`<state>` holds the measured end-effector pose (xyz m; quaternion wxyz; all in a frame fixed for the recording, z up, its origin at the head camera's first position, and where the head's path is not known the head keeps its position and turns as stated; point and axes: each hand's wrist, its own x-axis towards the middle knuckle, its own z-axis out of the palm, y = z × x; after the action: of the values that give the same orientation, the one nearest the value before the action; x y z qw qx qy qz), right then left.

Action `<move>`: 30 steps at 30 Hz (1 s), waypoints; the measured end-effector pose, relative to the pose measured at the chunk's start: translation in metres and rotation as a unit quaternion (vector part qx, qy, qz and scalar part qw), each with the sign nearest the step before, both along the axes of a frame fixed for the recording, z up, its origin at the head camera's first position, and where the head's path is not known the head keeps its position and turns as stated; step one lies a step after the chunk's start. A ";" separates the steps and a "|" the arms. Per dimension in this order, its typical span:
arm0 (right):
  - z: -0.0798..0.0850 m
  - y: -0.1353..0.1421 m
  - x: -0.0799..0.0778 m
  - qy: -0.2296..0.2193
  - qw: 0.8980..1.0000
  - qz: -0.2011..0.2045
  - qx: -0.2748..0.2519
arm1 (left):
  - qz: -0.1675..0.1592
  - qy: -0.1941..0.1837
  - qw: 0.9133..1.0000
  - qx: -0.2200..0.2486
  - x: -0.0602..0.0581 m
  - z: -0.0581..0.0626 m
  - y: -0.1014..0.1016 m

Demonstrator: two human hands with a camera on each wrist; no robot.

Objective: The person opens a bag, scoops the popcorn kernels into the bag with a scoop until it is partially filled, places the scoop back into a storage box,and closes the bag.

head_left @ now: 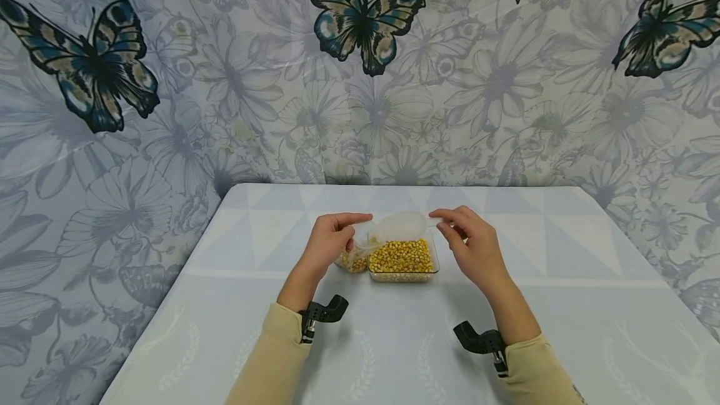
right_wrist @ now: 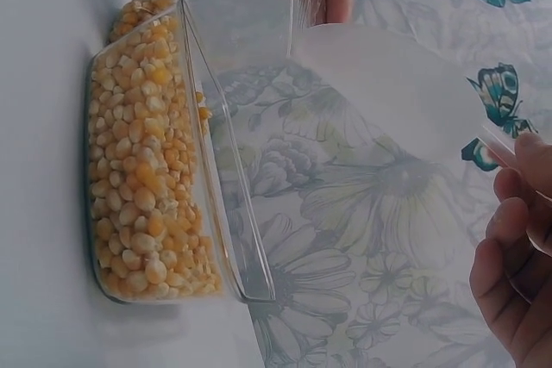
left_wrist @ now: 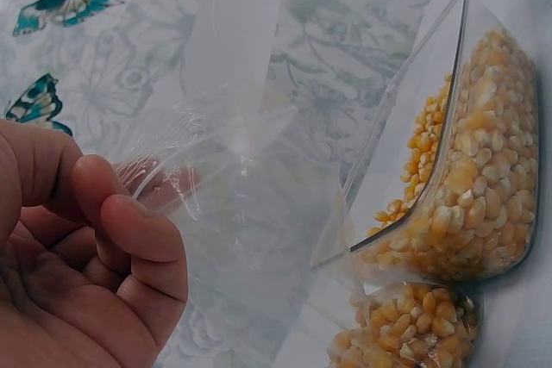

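My left hand (head_left: 327, 241) pinches the rim of a clear plastic bag (left_wrist: 259, 239) between thumb and fingers. Corn kernels (left_wrist: 418, 325) lie in the bottom of the bag, which stands against the left side of a clear rectangular container (head_left: 403, 277). Yellow kernels (head_left: 401, 256) fill much of that container. In my right hand (head_left: 477, 247), thumb and fingertips pinch the thin handle of a white scoop (right_wrist: 397, 92). The scoop is above the container's far part, its bowl pointing left toward the bag's mouth. No kernels show on the scoop.
The container and bag stand on a pale table (head_left: 388, 342) patterned with triangles. Behind its far edge is a wall covering (head_left: 450, 111) with flowers and butterflies. A black wrist mount (head_left: 326, 310) sits on the left wrist, another mount (head_left: 478, 337) on the right.
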<state>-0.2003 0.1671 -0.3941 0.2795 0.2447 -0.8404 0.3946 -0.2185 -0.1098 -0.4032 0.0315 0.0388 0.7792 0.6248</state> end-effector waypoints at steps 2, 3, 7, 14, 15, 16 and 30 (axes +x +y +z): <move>0.000 0.001 0.000 0.001 1.000 0.002 -0.004 | 0.001 -0.001 1.000 -0.001 0.000 0.000 0.000; 0.000 0.001 -0.001 0.001 1.000 0.002 -0.005 | 0.001 -0.002 1.000 0.000 0.000 0.000 0.000; 0.000 0.003 -0.001 -0.001 1.000 -0.001 -0.009 | 0.001 -0.004 1.000 0.002 0.002 0.001 0.000; 0.001 0.008 -0.002 -0.008 1.000 -0.012 -0.008 | 0.000 -0.003 1.000 0.004 0.002 0.002 -0.001; 0.001 0.009 -0.002 -0.011 1.000 -0.015 -0.009 | 0.000 -0.004 1.000 0.004 0.002 0.002 -0.001; 0.002 0.009 -0.002 -0.013 1.000 -0.018 -0.009 | -0.001 -0.002 1.000 0.004 0.002 0.002 -0.001; -0.005 0.021 -0.010 -0.036 0.999 -0.035 0.019 | 0.000 0.000 1.000 0.005 0.000 0.000 -0.002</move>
<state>-0.2099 0.1878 -0.3996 0.2582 0.2059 -0.8653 0.3770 -0.2180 -0.1115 -0.4030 0.0319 0.0390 0.7760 0.6287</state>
